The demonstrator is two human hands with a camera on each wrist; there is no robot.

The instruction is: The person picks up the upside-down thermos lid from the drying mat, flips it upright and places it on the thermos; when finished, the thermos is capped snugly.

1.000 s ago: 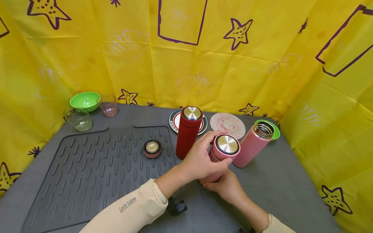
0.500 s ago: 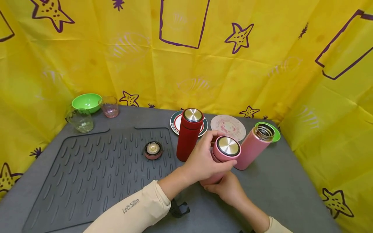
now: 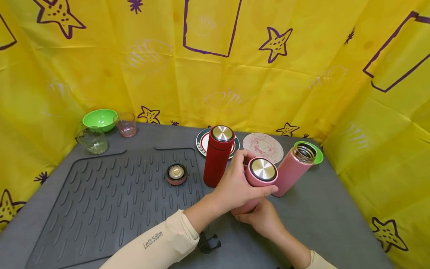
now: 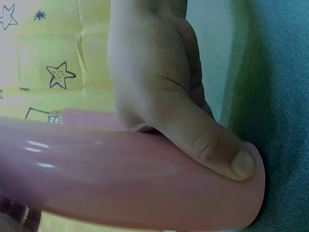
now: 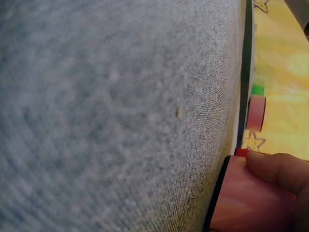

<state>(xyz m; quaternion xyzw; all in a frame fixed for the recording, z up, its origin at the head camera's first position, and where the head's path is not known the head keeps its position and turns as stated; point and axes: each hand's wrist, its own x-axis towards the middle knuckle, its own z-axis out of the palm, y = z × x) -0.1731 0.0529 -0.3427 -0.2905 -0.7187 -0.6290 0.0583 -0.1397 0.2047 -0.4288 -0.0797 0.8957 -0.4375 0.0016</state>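
Head view, read from left to right, gives us a green bowl (image 3: 99,118) and two glasses at the far left of the counter (image 3: 336,220), then a ribbed grey mat (image 3: 111,198) with one loose lid (image 3: 176,173) lying on it, unscrewed and apart from any flask. Next stands a red flask (image 3: 217,155), upright and capped. Just right of it we find the work in hand: a pink flask (image 3: 256,185) tilted toward the camera, its base near the counter. The left hand (image 3: 236,185) is wrapped round the cap end, fingers and thumb curled about the pink cap (image 3: 263,172) with its steel top. The right hand (image 3: 263,220) is closed round the lower body of that flask, bracing it. Left wrist view confirms a thumb pressed along the pink wall; right wrist view shows mostly grey counter and a fingertip on the pink body. Furthest right, a second pink flask (image 3: 293,170) stands open, mouth bare.

We judge the work partly done: one flask is uncapped with its lid set aside, one cap is being turned, seated or not we cannot tell, and the red flask is untouched.
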